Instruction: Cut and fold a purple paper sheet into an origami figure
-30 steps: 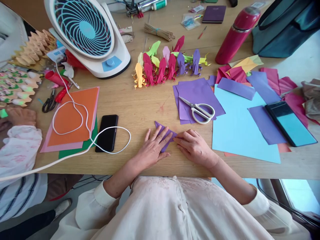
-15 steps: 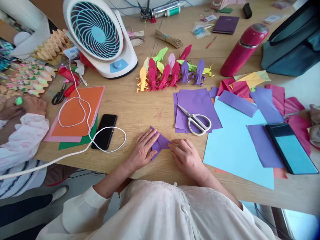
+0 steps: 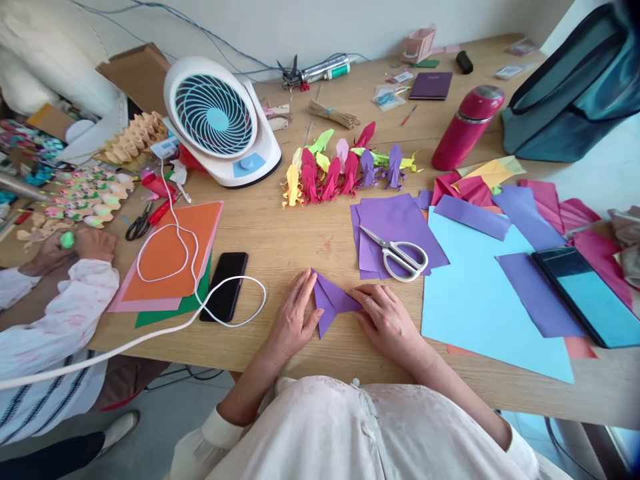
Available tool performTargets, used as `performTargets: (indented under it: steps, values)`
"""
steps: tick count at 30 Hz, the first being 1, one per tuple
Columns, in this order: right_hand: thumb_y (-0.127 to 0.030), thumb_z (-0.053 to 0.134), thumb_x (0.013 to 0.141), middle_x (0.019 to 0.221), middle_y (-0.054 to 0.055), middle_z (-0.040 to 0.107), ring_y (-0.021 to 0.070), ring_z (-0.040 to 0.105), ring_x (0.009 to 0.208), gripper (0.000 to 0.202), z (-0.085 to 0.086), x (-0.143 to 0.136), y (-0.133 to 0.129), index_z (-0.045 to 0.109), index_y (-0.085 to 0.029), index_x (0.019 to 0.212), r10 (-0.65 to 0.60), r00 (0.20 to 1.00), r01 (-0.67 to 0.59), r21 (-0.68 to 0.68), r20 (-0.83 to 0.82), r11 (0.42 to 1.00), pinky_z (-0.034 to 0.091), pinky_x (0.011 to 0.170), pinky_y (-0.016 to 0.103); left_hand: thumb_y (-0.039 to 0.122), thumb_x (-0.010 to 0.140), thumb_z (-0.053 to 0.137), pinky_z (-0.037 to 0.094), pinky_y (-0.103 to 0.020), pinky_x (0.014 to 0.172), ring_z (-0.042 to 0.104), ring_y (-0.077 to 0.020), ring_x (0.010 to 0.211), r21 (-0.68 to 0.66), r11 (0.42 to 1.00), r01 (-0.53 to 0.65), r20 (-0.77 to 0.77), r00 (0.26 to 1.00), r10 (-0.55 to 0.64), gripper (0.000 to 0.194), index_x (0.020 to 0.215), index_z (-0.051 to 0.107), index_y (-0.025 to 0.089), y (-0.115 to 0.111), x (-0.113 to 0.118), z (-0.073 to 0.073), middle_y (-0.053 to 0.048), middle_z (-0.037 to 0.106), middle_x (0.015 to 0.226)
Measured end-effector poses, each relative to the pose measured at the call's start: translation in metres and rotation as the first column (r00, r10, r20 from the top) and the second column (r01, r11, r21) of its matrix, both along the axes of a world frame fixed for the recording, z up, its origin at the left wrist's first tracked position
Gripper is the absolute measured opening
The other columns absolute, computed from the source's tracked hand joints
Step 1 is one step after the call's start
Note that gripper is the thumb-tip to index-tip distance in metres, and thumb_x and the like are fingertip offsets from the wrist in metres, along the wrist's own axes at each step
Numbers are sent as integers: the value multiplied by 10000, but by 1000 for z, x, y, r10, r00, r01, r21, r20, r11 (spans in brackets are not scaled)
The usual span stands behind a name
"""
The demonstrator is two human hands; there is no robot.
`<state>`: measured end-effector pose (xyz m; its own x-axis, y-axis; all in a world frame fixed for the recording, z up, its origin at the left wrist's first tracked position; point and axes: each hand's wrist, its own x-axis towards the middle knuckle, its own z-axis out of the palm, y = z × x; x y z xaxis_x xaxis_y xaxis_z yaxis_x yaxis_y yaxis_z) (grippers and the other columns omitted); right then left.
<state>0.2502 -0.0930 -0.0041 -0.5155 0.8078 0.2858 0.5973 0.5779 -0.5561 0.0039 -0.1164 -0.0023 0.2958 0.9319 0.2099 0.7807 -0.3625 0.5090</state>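
Head-camera view, left to right: at the far left edge a co-worker's hand (image 3: 95, 243) rests on the tabletop (image 3: 280, 240) beside strings of folded paper flowers (image 3: 85, 193), close enough to reach them. A white cable (image 3: 165, 220) loops over stacked orange, pink and green sheets (image 3: 170, 260), with a dark phone (image 3: 225, 285) lying flat just beside them, clear of the folding space. A small desk fan (image 3: 220, 120) stands behind, tilted toward the seat. At centre, near the front edge, the person's left hand (image 3: 295, 320) lies flat, fingers extended and pressing one side of a folded purple paper (image 3: 333, 303) to pin it down, while the right hand (image 3: 387, 320) touches the opposite corner with curled fingertips, apparently sharpening a crease; neither hand lifts the sheet. Finished paper figures (image 3: 345, 170) line up behind. Scissors (image 3: 400, 253) rest on spare purple sheets (image 3: 395, 223), within easy reach of the right hand. Farther right lie a large blue sheet (image 3: 480, 300), a red flask (image 3: 465, 127) and a teal bag (image 3: 575, 93).
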Motion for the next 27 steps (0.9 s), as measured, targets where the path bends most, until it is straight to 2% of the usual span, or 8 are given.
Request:
performTargets:
  steps: [8,13,22,27]
  values:
    - [-177,570,917,1218,139,594,297,570,1119,382,3,-2,3,567,-200,1298,-1,1000,1,27,15,1000,502,978,515,306,1020,432,393,-505,1155,441,-264,1409,32,998,-62,161,985,56,516,1517,332,206,4,-7,-9,-161,489,1491]
    - [-204,560,935,1219,119,600,278,575,1112,321,3,-4,4,600,-215,1253,-30,999,30,18,9,999,498,974,483,319,1017,451,427,-462,1110,542,-240,1299,39,998,-45,254,967,34,488,1482,379,191,10,-8,-11,-151,587,1383]
    - [-213,566,921,1189,114,624,261,603,1075,296,1,-4,3,649,-213,1205,-39,999,40,66,-14,997,512,945,466,257,976,514,443,-471,1082,567,-250,1248,91,995,-30,246,969,6,500,1457,403,175,12,-7,-13,-147,618,1334]
    - [-285,635,896,1173,94,635,255,614,1062,267,0,-7,4,657,-229,1157,-86,996,86,17,-35,996,504,946,445,221,945,541,441,-475,1089,565,-251,1253,98,995,-22,258,966,-4,538,1460,395,172,11,-7,-13,-146,618,1334]
